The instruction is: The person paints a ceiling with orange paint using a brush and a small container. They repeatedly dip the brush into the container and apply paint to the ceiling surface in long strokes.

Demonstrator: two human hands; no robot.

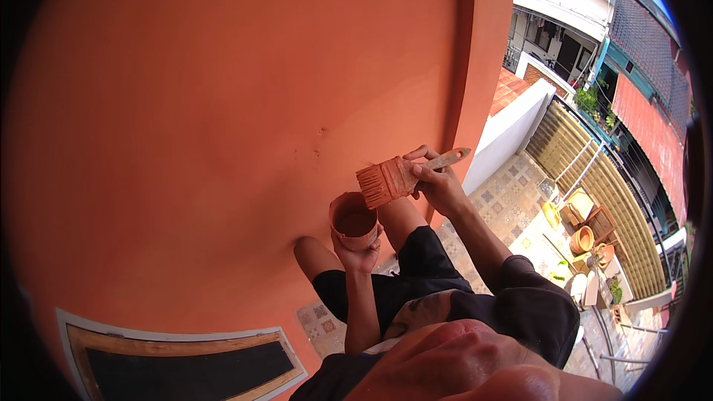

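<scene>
A wide paintbrush [382, 183] with orange-coated bristles and a pale, stained handle is gripped in my right hand [432, 182], its bristles hanging just above and right of a cup. My left hand [355, 251] holds this orange-smeared cup [353, 234] from below, with dark-looking contents inside. Both sit in front of a large orange wall [223, 104], which has small dark blemishes a little above the brush and cup.
A framed dark panel [186, 367] is low on the wall. My bent legs are below me. Beyond the wall's edge at right are a tiled floor [501, 200], a corrugated yellowish fence [609, 215], pots [581, 239] with other stacked items, and neighbouring roofs.
</scene>
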